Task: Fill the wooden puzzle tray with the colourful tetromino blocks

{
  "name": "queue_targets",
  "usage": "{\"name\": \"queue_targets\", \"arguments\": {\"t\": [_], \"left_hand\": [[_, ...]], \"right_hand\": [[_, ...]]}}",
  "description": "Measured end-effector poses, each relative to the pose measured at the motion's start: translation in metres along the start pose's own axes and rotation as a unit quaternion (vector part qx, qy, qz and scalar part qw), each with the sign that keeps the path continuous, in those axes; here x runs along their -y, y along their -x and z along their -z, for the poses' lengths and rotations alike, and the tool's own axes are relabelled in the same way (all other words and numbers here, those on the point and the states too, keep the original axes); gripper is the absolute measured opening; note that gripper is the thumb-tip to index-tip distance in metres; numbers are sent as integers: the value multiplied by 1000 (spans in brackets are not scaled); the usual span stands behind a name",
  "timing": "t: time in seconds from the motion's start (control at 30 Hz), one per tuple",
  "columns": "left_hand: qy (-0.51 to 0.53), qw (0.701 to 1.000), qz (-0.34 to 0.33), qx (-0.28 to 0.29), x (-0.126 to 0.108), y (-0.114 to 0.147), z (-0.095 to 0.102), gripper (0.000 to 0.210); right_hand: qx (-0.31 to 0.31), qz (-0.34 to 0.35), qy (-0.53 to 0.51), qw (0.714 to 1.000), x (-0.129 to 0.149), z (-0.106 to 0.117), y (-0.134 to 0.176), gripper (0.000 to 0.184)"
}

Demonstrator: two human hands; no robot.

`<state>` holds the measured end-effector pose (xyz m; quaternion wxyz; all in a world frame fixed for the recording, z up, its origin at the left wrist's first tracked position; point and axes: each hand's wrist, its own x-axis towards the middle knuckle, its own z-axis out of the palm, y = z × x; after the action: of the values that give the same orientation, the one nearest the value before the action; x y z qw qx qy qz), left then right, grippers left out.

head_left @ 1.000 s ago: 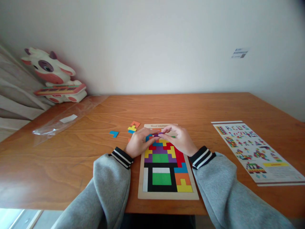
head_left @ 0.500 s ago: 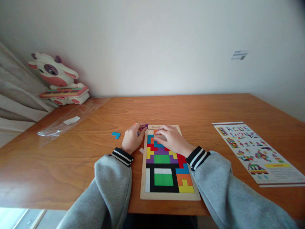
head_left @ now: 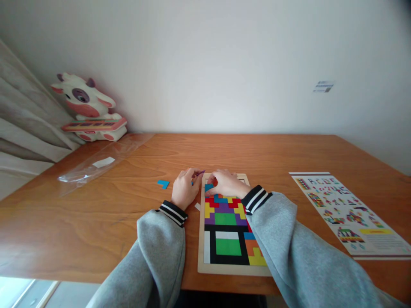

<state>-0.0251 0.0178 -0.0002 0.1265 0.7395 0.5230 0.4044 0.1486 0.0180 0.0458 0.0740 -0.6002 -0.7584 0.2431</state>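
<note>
Head view: left hand (head_left: 184, 189), one, fingertips clamped on a thin purple piece (head_left: 201, 172), seen nearly edge-on by the far left corner of the puzzle board (head_left: 231, 269); right hand (head_left: 228, 185), one, over the far part of that board, thumb and fingers curled, a blue patch (head_left: 208, 187) showing between them; whether they grip anything, cannot tell; puzzle board, wooden-framed, just right of the left hand, its near part filled with coloured pieces (head_left: 224, 219); blue piece (head_left: 164, 184), loose, left of the left hand; white slip (head_left: 197, 207), near the left wrist; clear bag (head_left: 78, 174) and cow toy (head_left: 86, 112), well left of the left hand; printed sheet (head_left: 349, 216), well right of the right hand
</note>
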Motion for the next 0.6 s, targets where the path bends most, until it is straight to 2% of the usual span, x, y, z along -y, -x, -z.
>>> {"name": "queue_targets", "arguments": {"t": [0.07,0.13,0.2,0.27,0.37,0.47,0.6], "left_hand": [[70,997,27,-17,-2,-2,-1,15],[187,979,79,-21,-5,-4,-1,22],[320,938,130,-8,-8,-5,-1,31],[427,889,164,29,-10,-5,-1,36],[501,839,191,93,-12,-3,-2,39],[509,829,204,108,-13,-3,-3,40],[489,846,198,85,-11,-5,-1,44]], "right_hand": [[-2,16,-55,998,-5,-2,-2,36],[0,44,-118,992,-12,-4,-5,31],[-12,63,-154,986,-21,-5,-10,26],[-39,76,-202,976,-28,-4,-15,26],[-51,102,-285,952,-32,-3,-18,29],[-49,114,-329,936,-30,-4,-16,31],[-108,128,-300,939,-26,-8,-7,33]]}}
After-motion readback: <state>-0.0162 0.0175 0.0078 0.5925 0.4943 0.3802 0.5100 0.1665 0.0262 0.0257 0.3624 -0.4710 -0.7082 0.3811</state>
